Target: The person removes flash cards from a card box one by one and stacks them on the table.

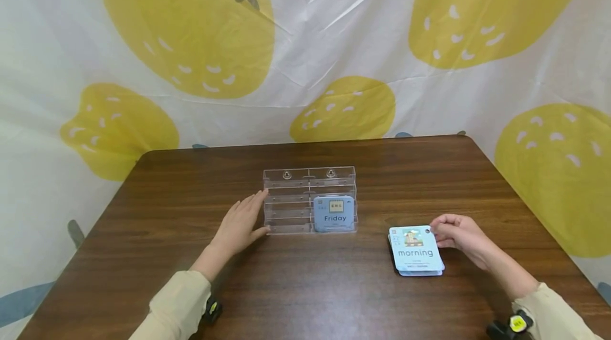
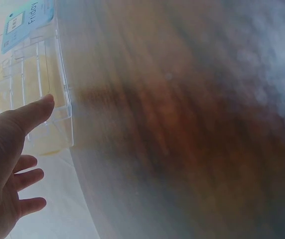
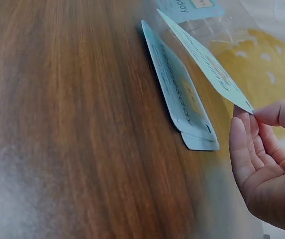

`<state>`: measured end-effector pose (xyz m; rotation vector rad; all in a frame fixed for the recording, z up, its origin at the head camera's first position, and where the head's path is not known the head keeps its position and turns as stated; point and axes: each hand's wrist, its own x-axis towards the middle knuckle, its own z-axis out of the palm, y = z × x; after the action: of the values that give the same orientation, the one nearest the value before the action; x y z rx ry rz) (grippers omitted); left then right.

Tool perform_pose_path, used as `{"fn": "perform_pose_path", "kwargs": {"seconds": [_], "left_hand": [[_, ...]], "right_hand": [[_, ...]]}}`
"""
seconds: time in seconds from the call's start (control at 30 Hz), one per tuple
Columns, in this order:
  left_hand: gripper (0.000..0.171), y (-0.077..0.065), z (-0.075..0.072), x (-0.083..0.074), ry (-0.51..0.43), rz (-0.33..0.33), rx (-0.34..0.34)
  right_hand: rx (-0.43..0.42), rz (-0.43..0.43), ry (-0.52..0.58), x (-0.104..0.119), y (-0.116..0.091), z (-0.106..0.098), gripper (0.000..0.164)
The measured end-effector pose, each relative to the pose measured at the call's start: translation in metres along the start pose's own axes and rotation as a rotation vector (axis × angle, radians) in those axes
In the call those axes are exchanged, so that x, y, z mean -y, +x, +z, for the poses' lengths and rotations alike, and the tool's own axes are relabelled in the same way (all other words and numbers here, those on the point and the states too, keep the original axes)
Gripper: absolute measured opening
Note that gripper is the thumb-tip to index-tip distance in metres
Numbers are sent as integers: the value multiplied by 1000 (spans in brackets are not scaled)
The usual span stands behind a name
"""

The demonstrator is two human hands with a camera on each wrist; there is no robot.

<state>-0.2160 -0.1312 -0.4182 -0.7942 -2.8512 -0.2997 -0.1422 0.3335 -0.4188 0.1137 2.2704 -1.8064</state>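
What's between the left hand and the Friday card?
The left column of the clear plastic card holder, with no cards in it. The head view shows this: left hand at the holder's left edge, Friday card in the right column.

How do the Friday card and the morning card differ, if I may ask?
The Friday card sits in the clear rack, while the right hand pinches the morning card by a corner. The Friday card is a deeper blue than the morning card. Both have rounded corners and a printed picture.

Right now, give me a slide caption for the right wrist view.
The right hand pinches a morning card by one corner above the stacked cards.
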Motion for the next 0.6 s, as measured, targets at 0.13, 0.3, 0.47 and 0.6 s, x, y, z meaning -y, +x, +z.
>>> {"fn": "perform_pose_path", "kwargs": {"seconds": [0.13,0.3,0.47,0.6], "left_hand": [[86,0,0,0,-6,5,-7],[86,0,0,0,-13,4,-8],[86,0,0,1,-13,5,1],[86,0,0,1,-12,5,1]], "right_hand": [[9,18,4,-2,0,-3,8],[15,54,29,-3,0,-5,8],[38,68,66,-5,0,-4,8],[56,76,58,-8,1,-4,8]]}}
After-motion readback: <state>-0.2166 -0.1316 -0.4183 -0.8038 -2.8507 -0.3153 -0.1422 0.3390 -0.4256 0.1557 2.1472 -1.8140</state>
